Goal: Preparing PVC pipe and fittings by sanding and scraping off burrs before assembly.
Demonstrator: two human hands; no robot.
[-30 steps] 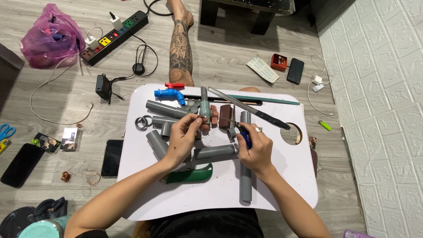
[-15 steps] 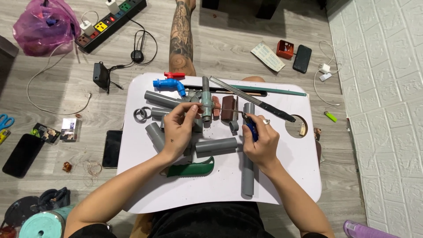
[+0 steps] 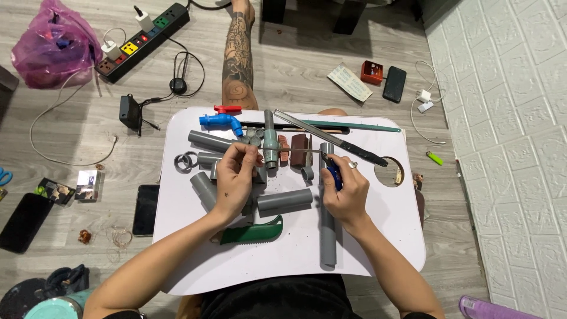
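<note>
Fingers, left hand [image 3: 235,177]: curled tight, pinching a small grey fitting [image 3: 255,142] at table [image 3: 195,260] centre.
Fingers, right hand [image 3: 345,192]: closed round blue-handled tool [image 3: 334,172], its thin metal tip toward 9 o'clock.
Risk: tip could skid off the fitting onto the left fingertips.
Nearby: grey pipe [image 3: 284,201] at 6 o'clock; green saw handle [image 3: 255,231] below.

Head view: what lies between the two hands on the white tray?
A short grey pipe piece lies between the left hand and right hand, with a small grey ring above it.
</note>
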